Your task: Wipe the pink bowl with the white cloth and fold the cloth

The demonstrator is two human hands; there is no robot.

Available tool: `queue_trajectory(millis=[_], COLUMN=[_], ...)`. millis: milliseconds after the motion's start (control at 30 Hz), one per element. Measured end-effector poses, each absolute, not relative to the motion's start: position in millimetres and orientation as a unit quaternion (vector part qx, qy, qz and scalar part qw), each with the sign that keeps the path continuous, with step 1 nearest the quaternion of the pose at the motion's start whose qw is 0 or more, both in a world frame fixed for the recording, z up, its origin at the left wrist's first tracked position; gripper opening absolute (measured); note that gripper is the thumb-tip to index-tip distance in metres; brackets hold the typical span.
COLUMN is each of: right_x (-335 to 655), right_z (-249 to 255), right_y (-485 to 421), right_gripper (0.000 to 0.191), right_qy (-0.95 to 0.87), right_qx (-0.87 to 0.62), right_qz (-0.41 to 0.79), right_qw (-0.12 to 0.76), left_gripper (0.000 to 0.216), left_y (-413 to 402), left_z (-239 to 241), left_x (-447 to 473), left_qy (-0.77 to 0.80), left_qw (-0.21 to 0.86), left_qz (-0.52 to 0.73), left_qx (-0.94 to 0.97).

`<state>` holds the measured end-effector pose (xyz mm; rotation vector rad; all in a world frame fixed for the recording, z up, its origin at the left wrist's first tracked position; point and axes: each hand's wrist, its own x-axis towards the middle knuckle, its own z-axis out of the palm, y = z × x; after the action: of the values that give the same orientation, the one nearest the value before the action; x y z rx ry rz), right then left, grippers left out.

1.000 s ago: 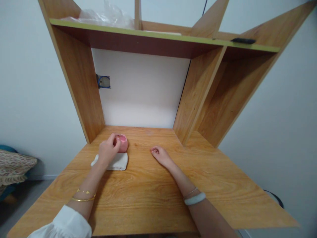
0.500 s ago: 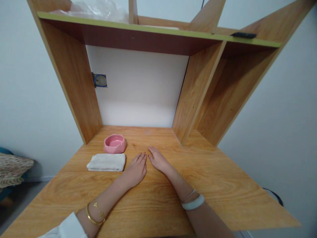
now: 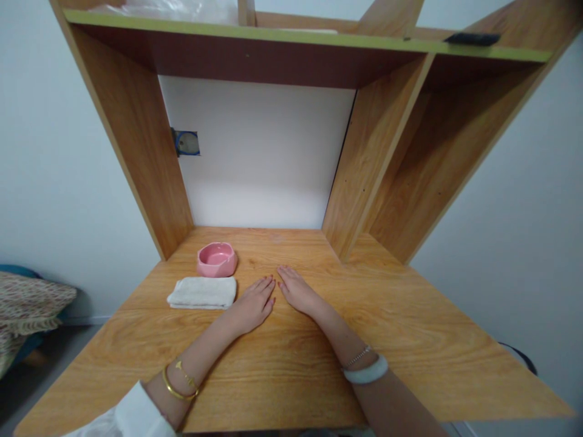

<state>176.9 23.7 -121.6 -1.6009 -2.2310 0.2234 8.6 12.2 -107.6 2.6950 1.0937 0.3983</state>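
Note:
Both hands rest flat on the wooden desk [image 3: 291, 376], palms down, with nothing in them. My left hand [image 3: 252, 305] lies with its fingers stretched out, just right of a folded white cloth [image 3: 203, 293]. Behind that cloth sits a pink faceted bowl [image 3: 217, 261], whose inside looks bare. Close by on the right, my right hand [image 3: 298, 290] also lies flat, its fingers pointing up and left toward the left fingertips. A small gap separates the two hands.
A wooden shelf unit [image 3: 382, 164] with upright panels rises at the back of the desk. Its upper shelf holds clear plastic wrapping [image 3: 177, 10] and a dark flat object [image 3: 473, 39]. A wall socket box [image 3: 187, 143] shows at the back left. Patterned fabric [image 3: 31, 303] hangs at far left.
The camera view has shifted slightly, so the whole scene sits a little higher and further right. Both hands stay flat in the same place on the desk.

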Motion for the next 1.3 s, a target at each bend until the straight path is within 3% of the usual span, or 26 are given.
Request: queue_trajectory(millis=[433, 867, 1300], right_x=[178, 179, 180], right_z=[-123, -121, -125], right_y=[24, 23, 23], right_gripper=[0.046, 0.046, 0.044], right_qy=[-0.792, -0.796, -0.791], right_qx=[-0.569, -0.566, -0.56], right_qz=[0.088, 0.088, 0.081], right_qw=[0.203, 0.197, 0.232], left_gripper=[0.047, 0.047, 0.037], left_y=[10, 9, 9], left_z=[-114, -111, -97], left_x=[10, 12, 8], left_qy=[0.354, 0.361, 0.316], left_qw=[0.027, 0.023, 0.038], left_qz=[0.153, 0.132, 0.202], left_qx=[0.922, 0.923, 0.926])
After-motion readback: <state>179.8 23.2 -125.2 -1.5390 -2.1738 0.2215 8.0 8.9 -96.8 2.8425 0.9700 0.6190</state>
